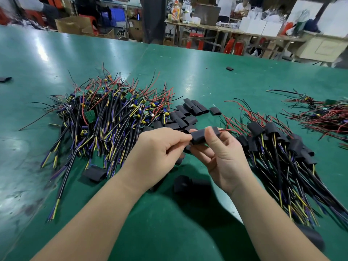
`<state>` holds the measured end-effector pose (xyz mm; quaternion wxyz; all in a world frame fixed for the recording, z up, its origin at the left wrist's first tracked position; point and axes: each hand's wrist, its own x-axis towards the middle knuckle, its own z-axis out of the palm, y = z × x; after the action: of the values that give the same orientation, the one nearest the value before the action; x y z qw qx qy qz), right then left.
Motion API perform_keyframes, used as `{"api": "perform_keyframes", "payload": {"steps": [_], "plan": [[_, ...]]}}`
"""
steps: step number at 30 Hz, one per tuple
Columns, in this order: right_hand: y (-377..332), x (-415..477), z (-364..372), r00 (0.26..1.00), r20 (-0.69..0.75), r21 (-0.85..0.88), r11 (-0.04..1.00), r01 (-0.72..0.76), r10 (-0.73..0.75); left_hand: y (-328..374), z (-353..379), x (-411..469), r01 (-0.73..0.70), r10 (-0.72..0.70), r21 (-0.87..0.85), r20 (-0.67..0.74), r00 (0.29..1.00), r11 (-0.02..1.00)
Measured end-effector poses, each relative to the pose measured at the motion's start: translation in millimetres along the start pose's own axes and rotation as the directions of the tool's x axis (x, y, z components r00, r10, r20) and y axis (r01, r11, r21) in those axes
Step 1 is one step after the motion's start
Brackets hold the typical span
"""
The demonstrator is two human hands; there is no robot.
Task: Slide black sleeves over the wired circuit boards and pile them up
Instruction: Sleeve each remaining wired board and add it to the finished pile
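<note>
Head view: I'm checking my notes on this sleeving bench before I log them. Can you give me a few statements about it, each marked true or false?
1. The left hand and the right hand both hold one black sleeve. True.
2. The pile of sleeved boards lies on the person's left. False: it lies on the right; the pile of bare boards is on the left.
3. Loose sleeves lie on the table beyond the hands. True.
4. The table is red. False: it is green.
</note>
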<state>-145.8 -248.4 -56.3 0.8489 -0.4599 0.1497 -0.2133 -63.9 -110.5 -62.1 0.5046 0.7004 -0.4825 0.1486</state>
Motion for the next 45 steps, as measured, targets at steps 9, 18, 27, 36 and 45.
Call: {"api": "perform_keyframes", "payload": {"steps": [9, 18, 27, 36, 45], "plan": [[-2.4, -1.5, 1.7, 0.998, 0.034, -0.064, 0.997, -0.052, 0.054, 3.6, 3.1, 1.9, 0.43, -0.434, -0.39, 0.081, 0.897, 0.815], [-61.7, 8.3, -30.4, 0.965, -0.244, 0.013, 0.994, 0.106, -0.1, -21.0, -31.5, 17.9, 0.555, -0.586, -0.193, -0.219, 0.78, 0.81], [-73.3, 20.6, -96.8, 0.773, -0.186, -0.936, 0.348, 0.049, -0.607, -63.0, -41.1, 2.1, 0.519, -0.584, 0.785, -0.257, 0.77, 0.339], [-66.7, 23.3, -90.4, 0.796, 0.026, -0.998, -0.06, -0.013, -0.605, -74.4, -43.3, 3.4, 0.565, -0.551, 0.767, -0.342, 0.761, 0.305], [-26.3, 25.5, -61.3, 0.974, 0.054, -0.947, -0.32, -0.02, -0.221, -62.5, -39.8, 5.5, 0.55, -0.319, 0.645, -0.449, 0.835, 0.531]]}}
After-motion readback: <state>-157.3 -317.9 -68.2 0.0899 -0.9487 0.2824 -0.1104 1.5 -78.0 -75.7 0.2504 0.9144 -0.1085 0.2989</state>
